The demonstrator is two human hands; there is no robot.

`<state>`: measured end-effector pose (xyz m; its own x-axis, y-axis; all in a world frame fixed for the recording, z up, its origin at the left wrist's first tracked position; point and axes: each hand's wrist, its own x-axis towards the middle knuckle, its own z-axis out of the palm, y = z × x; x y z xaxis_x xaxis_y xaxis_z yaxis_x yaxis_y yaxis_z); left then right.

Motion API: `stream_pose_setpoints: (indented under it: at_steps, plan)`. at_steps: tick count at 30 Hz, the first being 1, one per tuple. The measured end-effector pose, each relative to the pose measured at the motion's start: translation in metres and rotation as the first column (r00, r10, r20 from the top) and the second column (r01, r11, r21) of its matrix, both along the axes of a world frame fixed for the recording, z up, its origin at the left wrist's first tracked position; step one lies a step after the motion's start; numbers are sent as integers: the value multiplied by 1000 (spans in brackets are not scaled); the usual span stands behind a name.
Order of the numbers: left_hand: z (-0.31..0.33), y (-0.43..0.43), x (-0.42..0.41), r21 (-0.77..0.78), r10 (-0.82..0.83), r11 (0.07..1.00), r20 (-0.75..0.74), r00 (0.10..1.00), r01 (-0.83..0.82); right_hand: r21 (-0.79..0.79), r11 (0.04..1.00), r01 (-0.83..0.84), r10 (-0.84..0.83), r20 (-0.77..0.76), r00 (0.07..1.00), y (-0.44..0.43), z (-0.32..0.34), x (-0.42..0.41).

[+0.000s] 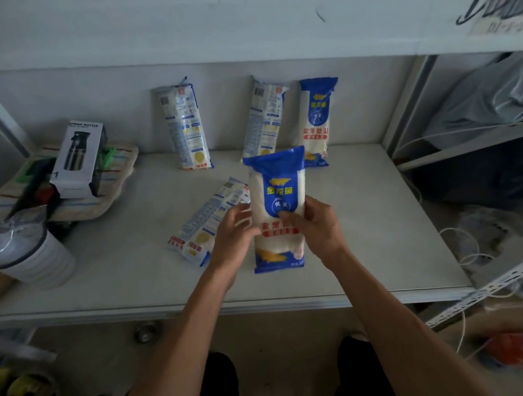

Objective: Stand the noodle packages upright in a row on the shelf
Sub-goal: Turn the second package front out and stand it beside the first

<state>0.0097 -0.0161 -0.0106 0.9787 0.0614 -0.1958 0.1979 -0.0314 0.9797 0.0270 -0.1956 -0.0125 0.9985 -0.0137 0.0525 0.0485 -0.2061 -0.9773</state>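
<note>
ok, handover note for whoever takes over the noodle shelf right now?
Left hand and right hand: both grip the held package, upright, at the front middle of the shelf.
Done: three packages stand against the back wall: left package, middle package, right package.
Left: set the held one into the row, then stand up the flat package lying just left of the hands.

A blue-and-white noodle package [279,209] is standing upright near the shelf's [367,219] front. Three more packages [187,126] [265,117] [315,120] are leaning upright at the far wall; another [206,222] is lying flat left of it.
</note>
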Motion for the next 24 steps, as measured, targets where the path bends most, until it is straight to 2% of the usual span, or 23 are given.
stream_pose_setpoints:
  at_steps: [3,8,13,19,24]
  plan:
    - [-8,-8,-3,10,-131,991,-44,990,131,0,999,-47,47,-39,998,4,-7,-3]
    - [-16,-17,2,45,-111,993,-59,992,113,39,998,-47,50,-57,997,-2,-6,-2]
    - [-41,-31,7,237,-240,933,-155,958,272,67,996,57,-53,-58,997,-15,-9,2]
    - [-52,-70,16,315,-212,927,-12,977,205,4,976,217,-217,-7,976,-36,-10,10]
    - [-63,-105,30,280,-208,943,74,975,180,-106,957,271,-270,28,963,-68,-12,15]
